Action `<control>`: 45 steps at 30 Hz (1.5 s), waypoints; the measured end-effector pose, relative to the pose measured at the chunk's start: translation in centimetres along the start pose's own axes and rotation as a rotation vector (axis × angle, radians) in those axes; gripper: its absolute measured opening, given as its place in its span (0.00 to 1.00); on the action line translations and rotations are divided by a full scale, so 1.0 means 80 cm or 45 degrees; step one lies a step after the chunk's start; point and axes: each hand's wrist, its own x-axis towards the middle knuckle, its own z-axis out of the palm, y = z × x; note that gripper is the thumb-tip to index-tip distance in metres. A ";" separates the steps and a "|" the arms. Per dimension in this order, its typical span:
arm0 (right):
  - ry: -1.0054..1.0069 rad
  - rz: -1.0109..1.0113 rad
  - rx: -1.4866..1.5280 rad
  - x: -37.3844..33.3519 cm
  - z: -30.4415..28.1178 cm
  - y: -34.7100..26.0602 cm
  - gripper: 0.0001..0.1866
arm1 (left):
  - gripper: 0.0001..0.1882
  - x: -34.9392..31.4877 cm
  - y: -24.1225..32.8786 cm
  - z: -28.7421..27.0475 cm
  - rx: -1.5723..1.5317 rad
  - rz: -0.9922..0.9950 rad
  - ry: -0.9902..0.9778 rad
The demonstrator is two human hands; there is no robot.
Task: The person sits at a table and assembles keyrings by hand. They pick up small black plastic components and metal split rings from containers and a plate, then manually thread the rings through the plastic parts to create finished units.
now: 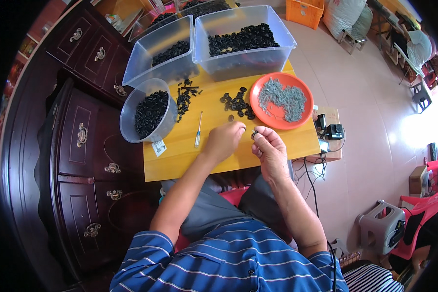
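We see a dark wooden dresser [78, 146] left of the yellow worktop [180, 160]; right of the worktop, pale glossy floor tiles [374, 160] catch bright glare, with red plastic chairs [423, 214] beyond.

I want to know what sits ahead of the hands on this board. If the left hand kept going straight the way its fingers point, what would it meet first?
Probably the right hand: the left hand points rightward at the small dark part pinched there. Depth is unclear.

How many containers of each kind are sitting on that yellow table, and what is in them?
Clear rectangular bins of black rings: 2, left bin and right bin
Clear round tub of black rings: 1
Orange plate of grey metal bits: 1
Total: 4
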 end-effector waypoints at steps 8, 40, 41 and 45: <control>0.021 -0.034 0.079 0.004 -0.004 0.005 0.10 | 0.08 -0.060 0.087 -0.021 -0.658 0.088 -0.057; -0.189 -0.200 -0.284 -0.019 0.014 0.019 0.08 | 0.09 -0.074 0.070 -0.065 -1.227 -0.522 0.384; -0.209 -0.212 -0.298 -0.020 0.015 0.020 0.08 | 0.09 -0.073 0.069 -0.065 -1.226 -0.515 0.391; -0.275 -0.251 -0.380 -0.022 0.015 0.025 0.08 | 0.10 -0.076 0.059 -0.063 -1.190 -0.479 0.362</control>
